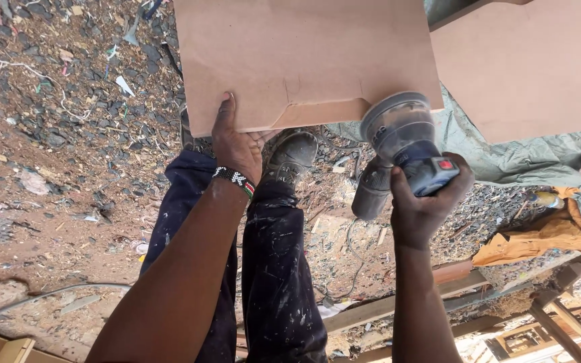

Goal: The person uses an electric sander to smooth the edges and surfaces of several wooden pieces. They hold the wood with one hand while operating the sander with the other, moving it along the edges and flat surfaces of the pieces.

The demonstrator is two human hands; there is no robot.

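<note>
left hand steadies flat brown fibreboard panel by its edge | right hand wrapped round grey-blue round-pad power sander at the notched lip | looks mid-job, rest of edge seems left

Left hand gripping flat brown fibreboard panel at its near edge; round dusty grey power sander on right corner, in right hand.
</note>
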